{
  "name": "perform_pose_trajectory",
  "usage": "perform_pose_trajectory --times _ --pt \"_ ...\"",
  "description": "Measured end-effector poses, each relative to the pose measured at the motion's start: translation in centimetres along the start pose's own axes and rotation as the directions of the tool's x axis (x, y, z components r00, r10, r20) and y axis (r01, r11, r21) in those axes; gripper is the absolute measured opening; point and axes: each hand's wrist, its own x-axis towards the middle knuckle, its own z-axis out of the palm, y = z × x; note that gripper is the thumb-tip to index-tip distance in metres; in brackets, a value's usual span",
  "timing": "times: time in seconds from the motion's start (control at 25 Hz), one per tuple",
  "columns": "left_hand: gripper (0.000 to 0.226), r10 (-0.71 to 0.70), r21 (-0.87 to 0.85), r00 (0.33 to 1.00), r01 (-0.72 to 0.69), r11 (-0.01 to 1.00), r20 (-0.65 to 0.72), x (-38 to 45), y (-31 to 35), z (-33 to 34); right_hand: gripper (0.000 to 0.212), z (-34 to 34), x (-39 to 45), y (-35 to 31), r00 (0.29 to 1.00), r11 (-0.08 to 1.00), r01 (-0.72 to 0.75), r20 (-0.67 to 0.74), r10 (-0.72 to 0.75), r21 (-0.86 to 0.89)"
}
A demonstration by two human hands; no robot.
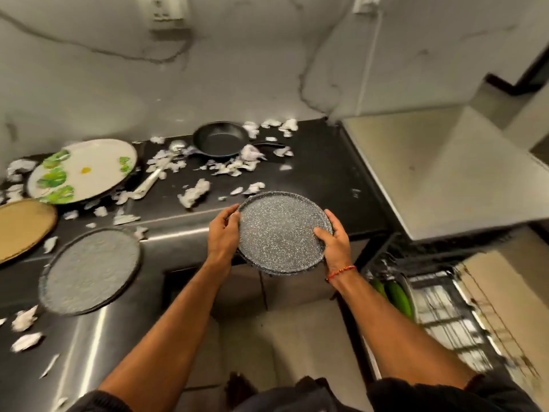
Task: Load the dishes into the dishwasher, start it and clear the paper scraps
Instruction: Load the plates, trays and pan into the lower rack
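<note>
Two hands on one speckled plate (280,233), left hand (221,233) and right hand (334,243) each with a grip curled round its rim, centre frame, just off the surface (320,171) edge. Dishwasher rack (439,307) sits open lower right with something green in it. Left side: three more plates, a pan (221,139), a ladle (162,171), and paper scraps (194,193) everywhere. I'd say it's early days.

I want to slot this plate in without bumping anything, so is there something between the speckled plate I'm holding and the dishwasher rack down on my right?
Nothing visible blocks it. Both hands hold the speckled plate off the counter edge, and the open rack lies lower right. Green dishes already stand at the rack's near left end, so aim past them.
</note>
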Motion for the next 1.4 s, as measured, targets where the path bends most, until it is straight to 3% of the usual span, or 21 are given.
perform_pose_trajectory --times 0.32,0.52,0.68,0.84,1.04,1.16,1.28,1.4 --pt "0.028 -0.039 0.147 0.933 -0.015 0.989 0.359 -9.4 -2.1 21.0 0.054 -23.5 -5.8 -2.4 0.941 0.985 0.002 -0.334 0.056 0.172" --pt "0.028 -0.166 0.215 0.887 0.077 0.973 0.431 -13.6 -4.2 29.5 0.054 -32.0 -7.9 -1.4 0.865 0.967 -0.041 -0.475 0.161 0.253" --pt "0.044 -0.323 0.245 0.781 0.223 0.944 0.534 -14.2 -4.9 35.5 0.055 -35.9 -7.4 0.5 0.794 0.925 -0.068 -0.541 0.277 0.374" --pt "0.059 -0.497 0.317 0.654 0.383 0.868 0.571 -13.7 -6.9 41.8 0.057 -39.0 -5.9 2.3 0.748 0.88 -0.171 -0.523 0.409 0.443" --pt "0.021 -0.643 0.463 0.544 0.446 0.766 0.539 -13.6 -11.0 49.1 0.067 -43.4 -3.6 6.1 0.652 0.825 -0.295 -0.53 0.542 0.482" --pt "0.022 -0.727 0.552 0.5 0.475 0.685 0.472 -13.6 -14.4 52.5 0.069 -46.1 -1.9 9.5 0.599 0.797 -0.318 -0.543 0.589 0.514" --pt "0.029 -0.768 0.614 0.519 0.482 0.625 0.375 -12.6 -20.0 55.6 0.066 -48.5 1.1 13.8 0.604 0.763 -0.351 -0.492 0.627 0.543" --pt "0.03 -0.691 0.644 0.659 0.396 0.655 0.298 -10.5 -25.7 59.2 0.095 -50.7 4.8 18.3 0.652 0.755 -0.39 -0.421 0.631 0.527"
